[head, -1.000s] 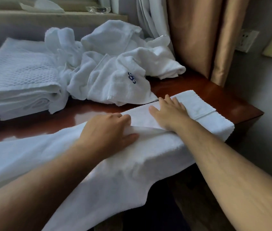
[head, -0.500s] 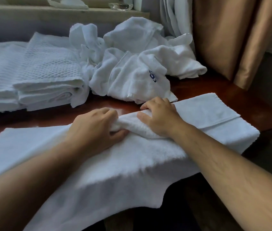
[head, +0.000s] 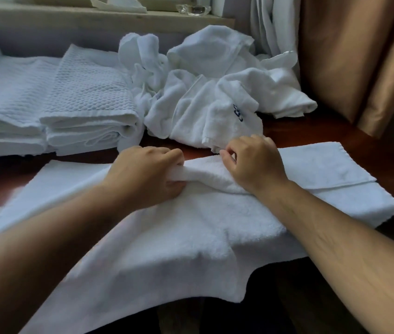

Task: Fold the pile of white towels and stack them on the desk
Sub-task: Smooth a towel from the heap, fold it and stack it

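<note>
1. The towel (head: 191,239) lies on the bench (head: 316,131) with its long axis running left to right. Its near edge hangs over the front.
2. Our left grip (head: 142,174) clasps a raised ridge of towel at mid-length, thumb beneath.
3. Our right grip (head: 253,165) pinches the same ridge just beside it, fingers curled.
4. The ridge lies between the two grips, equally near both. The doubled end extends rightward from the right grip.
5. We judge that the coming fold travels along the long axis.
6. The pile (head: 210,100) lies behind, and the stack (head: 87,112) sits at the far left.
</note>
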A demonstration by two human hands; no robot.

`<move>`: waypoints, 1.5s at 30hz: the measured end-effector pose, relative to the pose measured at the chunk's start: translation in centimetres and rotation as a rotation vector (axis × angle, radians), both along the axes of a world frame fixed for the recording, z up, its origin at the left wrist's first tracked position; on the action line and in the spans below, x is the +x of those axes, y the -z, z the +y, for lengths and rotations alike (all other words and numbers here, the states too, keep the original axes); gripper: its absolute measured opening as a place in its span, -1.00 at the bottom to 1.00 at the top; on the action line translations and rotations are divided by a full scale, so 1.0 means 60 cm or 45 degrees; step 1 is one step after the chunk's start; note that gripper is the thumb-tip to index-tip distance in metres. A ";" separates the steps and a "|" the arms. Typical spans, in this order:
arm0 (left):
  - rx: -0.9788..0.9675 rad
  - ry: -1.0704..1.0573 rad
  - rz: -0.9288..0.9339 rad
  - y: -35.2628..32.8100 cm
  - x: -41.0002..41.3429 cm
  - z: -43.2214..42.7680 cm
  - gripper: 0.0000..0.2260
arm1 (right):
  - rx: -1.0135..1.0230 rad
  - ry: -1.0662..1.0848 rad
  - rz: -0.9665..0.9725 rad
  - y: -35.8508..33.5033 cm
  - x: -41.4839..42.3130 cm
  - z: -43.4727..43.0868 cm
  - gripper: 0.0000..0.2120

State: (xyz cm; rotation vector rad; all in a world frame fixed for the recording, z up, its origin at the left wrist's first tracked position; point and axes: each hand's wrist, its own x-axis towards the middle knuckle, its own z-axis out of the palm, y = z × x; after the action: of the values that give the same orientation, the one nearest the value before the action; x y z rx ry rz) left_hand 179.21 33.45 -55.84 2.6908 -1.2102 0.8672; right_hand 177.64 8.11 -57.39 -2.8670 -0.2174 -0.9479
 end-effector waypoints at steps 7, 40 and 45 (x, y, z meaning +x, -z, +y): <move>0.142 -0.271 0.295 -0.025 -0.019 0.113 -0.72 | 0.049 0.102 0.209 -0.026 -0.014 0.035 -0.65; 0.331 -0.699 0.151 -0.076 -0.128 0.286 -0.79 | -0.154 -0.648 0.067 -0.021 -0.095 0.314 -0.80; 0.295 -0.636 0.246 -0.047 -0.174 0.302 -0.60 | -0.158 -0.841 -0.076 -0.011 -0.106 0.304 -0.80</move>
State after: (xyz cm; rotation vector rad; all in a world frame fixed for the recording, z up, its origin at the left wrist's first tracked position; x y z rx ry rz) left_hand 168.75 51.57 -53.02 3.2409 -0.6398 0.5036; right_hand 171.28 26.36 -56.71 -2.5589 -1.1697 -0.8885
